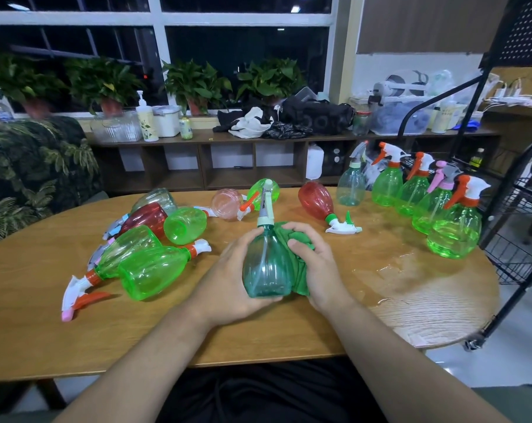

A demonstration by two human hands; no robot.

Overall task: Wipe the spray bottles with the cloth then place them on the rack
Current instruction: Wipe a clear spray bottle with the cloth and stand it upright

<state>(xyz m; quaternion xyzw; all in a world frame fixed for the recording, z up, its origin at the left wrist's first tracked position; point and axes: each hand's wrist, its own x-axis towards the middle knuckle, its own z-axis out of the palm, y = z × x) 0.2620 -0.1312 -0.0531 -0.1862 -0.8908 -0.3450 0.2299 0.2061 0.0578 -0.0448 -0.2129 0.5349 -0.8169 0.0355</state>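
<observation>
A person's left hand (228, 282) grips a teal bottle (266, 270) at mid-table (289, 331), while the right hand (316, 270) clutches a green cloth (295, 239) pressed against its side. Five bottles (412, 193) stand upright beside the rack (515, 254) (none visibly on it), and about eight others (155, 270) lie tipped over, apparently unwiped. The job looks under half done.

Dark window (243, 50), potted plants (194, 83) on the sill, low wooden shelf (197, 160), leaf-print sofa (36, 166)
</observation>
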